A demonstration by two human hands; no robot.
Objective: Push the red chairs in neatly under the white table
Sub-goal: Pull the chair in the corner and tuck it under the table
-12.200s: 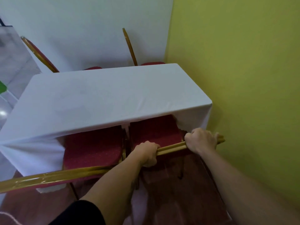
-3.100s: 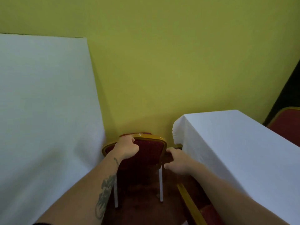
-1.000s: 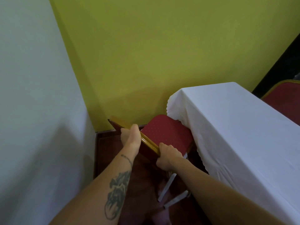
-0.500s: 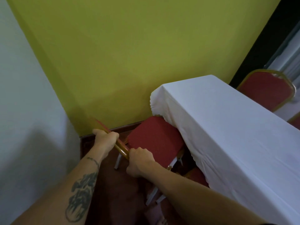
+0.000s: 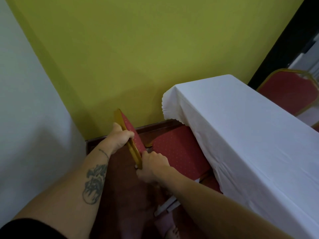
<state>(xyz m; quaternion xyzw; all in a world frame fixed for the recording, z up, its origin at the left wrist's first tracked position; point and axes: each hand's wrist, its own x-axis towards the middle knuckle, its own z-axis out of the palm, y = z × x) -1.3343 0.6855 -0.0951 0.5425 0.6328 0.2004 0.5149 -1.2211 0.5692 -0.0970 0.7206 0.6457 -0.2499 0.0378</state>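
white wall [image 5: 25, 118]: runs along 9 o'clock, meets the yellow-green wall [image 5: 138, 57] in the corner.
left forearm [image 5: 89, 183]: tattooed, reaches up from 7 o'clock; black sleeve [image 5: 31, 229] at the bottom edge.
left hand [image 5: 120, 138]: grip closed around the gold top rail of the chair back, at its far end, fingers wrapped over the rail.
red chair [image 5: 177, 150]: just below centre; back [image 5: 133, 140] seen edge-on, running from 12 to 5 o'clock between the two hands; seat partly under the cloth edge, near half still out; gold frame, pale legs [image 5: 166, 207] visible below.
right hand [image 5: 152, 165]: grip closed on the near end of the same rail, touching it, knuckles up.
floor [image 5: 124, 195]: dark red-brown, baseboard at wall foot.
second red seat [image 5: 211, 184]: sliver at the cloth edge, mostly hidden.
white counter [image 5: 250, 144]: 3 o'clock, cloth-draped, corner near the yellow-green wall, hem hanging over the seat.
far chair [image 5: 291, 90]: 2 o'clock, beyond the counter, red back with gold frame, upright.
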